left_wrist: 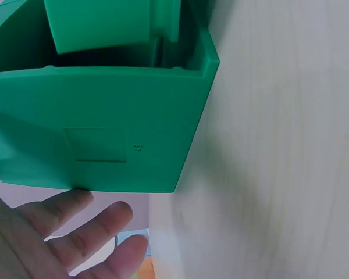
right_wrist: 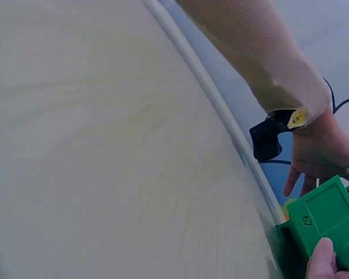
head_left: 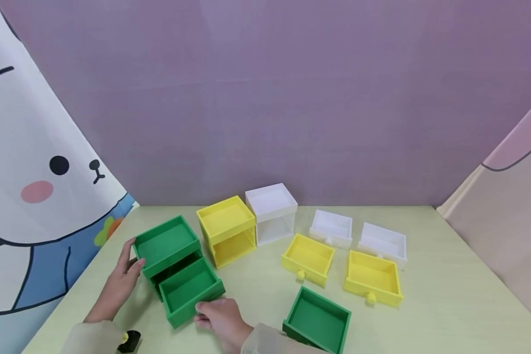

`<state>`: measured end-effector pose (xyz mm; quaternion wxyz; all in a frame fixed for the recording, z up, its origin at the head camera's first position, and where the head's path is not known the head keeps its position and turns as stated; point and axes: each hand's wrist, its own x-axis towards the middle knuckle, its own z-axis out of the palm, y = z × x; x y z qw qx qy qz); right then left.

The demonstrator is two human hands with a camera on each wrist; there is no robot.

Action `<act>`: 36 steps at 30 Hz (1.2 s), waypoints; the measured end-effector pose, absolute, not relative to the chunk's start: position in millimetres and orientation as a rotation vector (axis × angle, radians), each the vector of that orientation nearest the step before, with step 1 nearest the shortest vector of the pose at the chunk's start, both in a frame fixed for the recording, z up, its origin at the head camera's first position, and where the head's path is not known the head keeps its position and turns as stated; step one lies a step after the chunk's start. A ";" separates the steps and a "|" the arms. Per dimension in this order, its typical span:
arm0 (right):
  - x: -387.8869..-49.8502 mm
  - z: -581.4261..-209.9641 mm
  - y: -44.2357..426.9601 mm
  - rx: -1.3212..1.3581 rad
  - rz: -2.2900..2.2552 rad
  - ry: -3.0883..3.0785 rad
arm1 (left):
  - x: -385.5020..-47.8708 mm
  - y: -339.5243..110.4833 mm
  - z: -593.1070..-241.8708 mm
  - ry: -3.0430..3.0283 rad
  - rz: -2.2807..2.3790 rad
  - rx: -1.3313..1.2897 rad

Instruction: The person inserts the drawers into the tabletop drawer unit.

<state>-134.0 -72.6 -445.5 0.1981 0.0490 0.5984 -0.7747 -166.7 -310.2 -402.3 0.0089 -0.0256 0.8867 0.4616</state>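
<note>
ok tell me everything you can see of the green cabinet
The green cabinet looks like plastic, with a raised rim round its flat top and a faint rectangle outlined on one side. It stands on the table, left of the yellow cabinet. A green drawer juts from its open front; the left hand touches it.

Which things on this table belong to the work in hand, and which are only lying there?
In the work:
green cabinet, touched by the left hand
green drawer partly inside, right hand at its front
loose green drawer, probably

Apparently lying about:
yellow cabinet
white cabinet
two yellow drawers
two white drawers
</note>
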 end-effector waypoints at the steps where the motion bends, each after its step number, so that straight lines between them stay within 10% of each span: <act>1: -134.4 -445.9 -73.4 0.133 -2.176 1.676 | -167.1 -310.3 -402.4 2.766 1.449 -0.077; 36: -153.1 -448.2 -80.5 0.085 -2.022 1.701 | -168.8 -310.7 -398.1 2.705 1.431 -0.160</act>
